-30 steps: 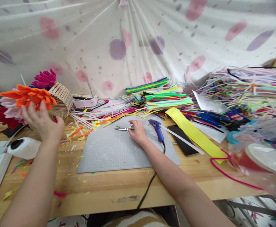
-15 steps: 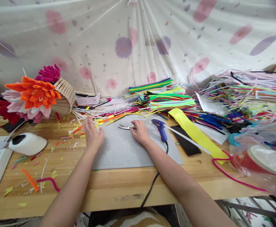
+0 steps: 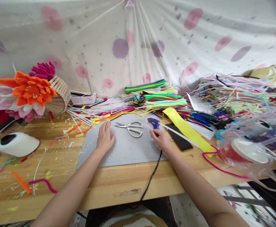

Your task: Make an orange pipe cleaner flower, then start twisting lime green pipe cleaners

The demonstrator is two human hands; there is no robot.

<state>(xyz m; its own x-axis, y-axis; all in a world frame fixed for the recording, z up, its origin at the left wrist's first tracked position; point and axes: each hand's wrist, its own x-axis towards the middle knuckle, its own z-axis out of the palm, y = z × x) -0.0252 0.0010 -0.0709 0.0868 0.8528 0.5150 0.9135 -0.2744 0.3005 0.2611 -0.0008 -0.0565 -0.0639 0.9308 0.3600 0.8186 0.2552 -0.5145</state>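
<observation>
My left hand (image 3: 105,137) rests on the left part of the grey cutting mat (image 3: 126,154), fingers spread and holding nothing. My right hand (image 3: 160,138) is curled over the handle of a blue glue gun (image 3: 154,123) at the mat's right side, hiding most of the handle. A white glue stick (image 3: 177,134) sticks out behind the gun, and its black cord (image 3: 149,183) runs off the table's front edge. Between my hands lie metal scissors (image 3: 134,129), blades pointing left, with neither hand touching them.
Pipe cleaners (image 3: 163,101) are heaped along the back. A black phone (image 3: 179,137) and yellow ribbon (image 3: 187,127) lie right of the gun. Fuzzy flowers (image 3: 31,93), a white thread cone (image 3: 17,144) and scraps occupy the left; a bagged red tub (image 3: 244,151) stands at right.
My right hand has let go of the scissors and moved right onto the glue gun's handle. My left hand has come down onto the mat. The view has swung slightly right.
</observation>
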